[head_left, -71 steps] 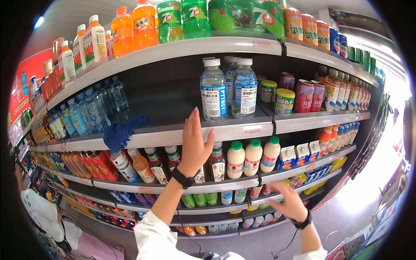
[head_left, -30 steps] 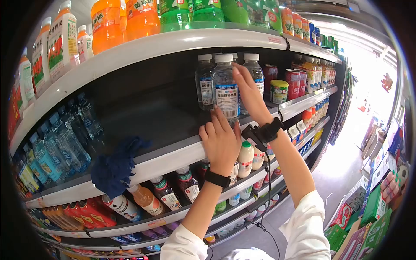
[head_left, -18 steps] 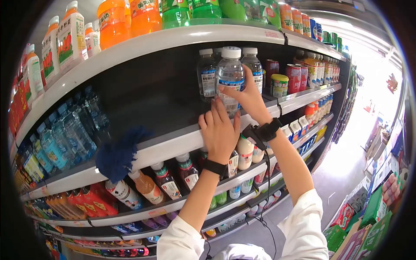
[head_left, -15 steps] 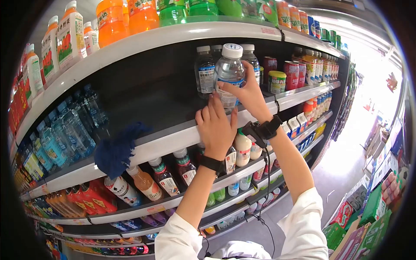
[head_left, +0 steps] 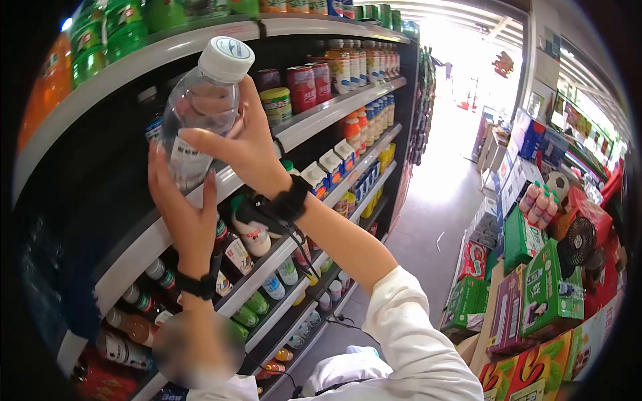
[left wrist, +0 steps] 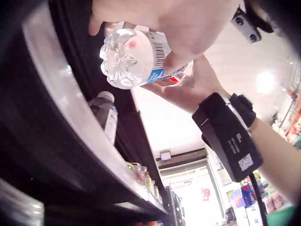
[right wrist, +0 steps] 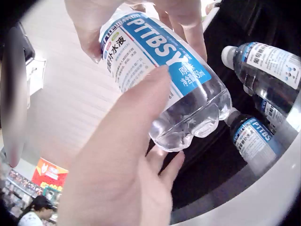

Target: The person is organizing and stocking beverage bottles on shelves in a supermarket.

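A clear water bottle (head_left: pixel 200 107) with a white cap (head_left: pixel 227 59) is held tilted in front of the shelf by both hands. My right hand (head_left: pixel 251 144) grips its right side, thumb across the label. Lower down, my left hand (head_left: pixel 184 217) holds the bottle near its base, fingers on the left and thumb on the right. In the right wrist view the bottle (right wrist: pixel 188 80) shows a blue and white label, with the left thumb over it. The left wrist view shows the base of the bottle (left wrist: pixel 124 59) between the hands.
Similar bottles (right wrist: pixel 275 63) stand on the shelf behind. Cans (head_left: pixel 301 88) and yellow drinks line the shelf to the right, above cartons and milk bottles. A metal shelf edge (head_left: pixel 341 110) runs below the hands. Boxes (head_left: pixel 552 294) are stacked across the aisle; a cable hangs from the right wrist.
The bottle has come off the shelf, closer to the head camera and more tilted. The left hand has moved from its lower front to hold it too. The view has swung right.
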`<state>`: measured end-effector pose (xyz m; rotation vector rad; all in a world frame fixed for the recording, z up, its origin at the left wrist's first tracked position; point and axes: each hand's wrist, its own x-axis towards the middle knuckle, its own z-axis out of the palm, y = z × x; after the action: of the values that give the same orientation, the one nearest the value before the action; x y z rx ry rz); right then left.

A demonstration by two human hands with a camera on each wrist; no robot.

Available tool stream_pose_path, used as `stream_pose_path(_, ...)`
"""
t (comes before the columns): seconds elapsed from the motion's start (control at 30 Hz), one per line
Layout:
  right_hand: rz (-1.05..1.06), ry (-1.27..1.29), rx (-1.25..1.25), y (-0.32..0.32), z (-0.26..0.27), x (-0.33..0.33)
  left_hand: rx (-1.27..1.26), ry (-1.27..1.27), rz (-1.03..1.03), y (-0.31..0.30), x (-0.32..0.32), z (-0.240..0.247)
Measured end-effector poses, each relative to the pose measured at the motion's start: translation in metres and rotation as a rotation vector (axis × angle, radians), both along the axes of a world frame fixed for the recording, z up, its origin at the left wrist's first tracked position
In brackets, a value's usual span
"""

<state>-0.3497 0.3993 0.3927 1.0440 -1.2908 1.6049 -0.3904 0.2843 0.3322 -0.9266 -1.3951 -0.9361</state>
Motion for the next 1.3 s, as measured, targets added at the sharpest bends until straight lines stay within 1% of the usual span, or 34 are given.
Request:
stream_pose_path(0.03,0.090,-0.046,0.008,0.005,-0.001,0.009,-0.006,0.006,-0.019,0.004,0.005,0.000)
stream_pose_path(0.07,0.074,0.011,0.011,0.008,-0.005,0.014,-0.017,-0.052,-0.035,0.008,0.010,-0.003)
stream_pose_path(0.1,0.118,-0.116,-0.008,0.015,-0.010,0.031,-0.026,-0.110,-0.068,0.014,0.015,-0.007)
stream_pose_path(0.13,-0.053,-0.068,0.076,0.025,-0.017,0.038,-0.042,-0.205,-0.127,0.019,0.021,-0.014)
stream_pose_path(0.17,-0.225,-0.023,0.160,0.036,-0.024,0.045,-0.044,-0.236,-0.115,0.025,0.025,-0.025)
stream_pose_path(0.23,-0.218,-0.205,0.091,0.052,-0.046,0.064,-0.132,-0.423,-0.295,0.041,0.033,-0.039)
stream_pose_path(0.27,-0.188,-0.311,0.072,0.063,-0.058,0.073,-0.172,-0.462,-0.325,0.050,0.030,-0.057)
stream_pose_path(0.3,-0.217,-0.350,0.069,0.075,-0.071,0.080,-0.210,-0.500,-0.344,0.059,0.027,-0.077)
stream_pose_path(0.33,-0.237,-0.450,0.067,0.087,-0.079,0.095,-0.257,-0.536,-0.414,0.068,0.031,-0.092)
stream_pose_path(0.37,-0.286,-0.482,0.121,0.103,-0.092,0.104,-0.307,-0.571,-0.483,0.078,0.034,-0.106)
stream_pose_path(0.4,-0.270,-0.537,0.118,0.119,-0.108,0.111,-0.347,-0.624,-0.557,0.090,0.036,-0.128)
stream_pose_path(0.43,-0.361,-0.538,0.144,0.136,-0.130,0.115,-0.389,-0.677,-0.630,0.104,0.038,-0.150)
stream_pose_path(0.47,-0.403,-0.573,0.171,0.151,-0.142,0.126,-0.394,-0.779,-0.747,0.120,0.044,-0.166)
stream_pose_path(0.5,-0.339,-0.666,0.098,0.163,-0.158,0.135,-0.395,-0.884,-0.861,0.139,0.054,-0.182)
stream_pose_path(0.53,-0.468,-0.677,0.207,0.180,-0.169,0.146,-0.383,-0.943,-0.942,0.160,0.063,-0.199)
stream_pose_path(0.63,-0.612,-0.754,0.215,0.232,-0.211,0.178,-0.365,-1.148,-1.146,0.218,0.094,-0.244)
stream_pose_path(0.7,-0.684,-0.844,0.234,0.264,-0.238,0.206,-0.630,-1.015,-1.134,0.251,0.100,-0.274)
stream_pose_path(0.73,-0.761,-0.878,0.260,0.280,-0.255,0.220,-0.709,-1.103,-1.219,0.269,0.104,-0.295)
stream_pose_path(0.77,-0.803,-0.928,0.251,0.294,-0.258,0.237,-0.793,-1.190,-1.302,0.288,0.110,-0.309)
stream_pose_path(0.8,-0.820,-1.011,0.216,0.310,-0.268,0.252,-0.816,-1.188,-1.325,0.306,0.120,-0.314)
stream_pose_path(0.83,-0.836,-1.093,0.178,0.323,-0.277,0.266,-0.861,-1.179,-1.401,0.324,0.133,-0.318)
stream_pose_path(0.87,-0.860,-1.103,0.158,0.331,-0.285,0.282,-0.905,-1.169,-1.477,0.340,0.147,-0.321)
stream_pose_path(0.9,-0.886,-1.162,0.063,0.340,-0.289,0.295,-0.948,-1.152,-1.550,0.357,0.157,-0.324)
stream_pose_path(0.93,-0.911,-1.218,-0.035,0.348,-0.292,0.307,-1.019,-1.151,-1.541,0.372,0.163,-0.333)
stream_pose_path(1.0,-0.988,-1.235,-0.087,0.365,-0.298,0.328,-1.111,-1.137,-1.547,0.404,0.173,-0.338)
stream_pose_path(1.03,-1.041,-1.252,-0.119,0.373,-0.300,0.337,-1.139,-1.141,-1.581,0.421,0.178,-0.336)
stream_pose_path(1.1,-1.073,-1.287,-0.173,0.387,-0.299,0.352,-1.195,-1.155,-1.646,0.450,0.186,-0.333)
stream_pose_path(1.17,-1.173,-1.289,-0.200,0.401,-0.296,0.361,-1.252,-1.175,-1.706,0.477,0.194,-0.333)
stream_pose_path(1.2,-1.204,-1.245,-0.194,0.410,-0.298,0.363,-1.286,-1.184,-1.735,0.490,0.196,-0.332)
stream_pose_path(1.3,-1.307,-1.262,-0.204,0.440,-0.310,0.368,-1.392,-1.203,-1.823,0.533,0.199,-0.332)
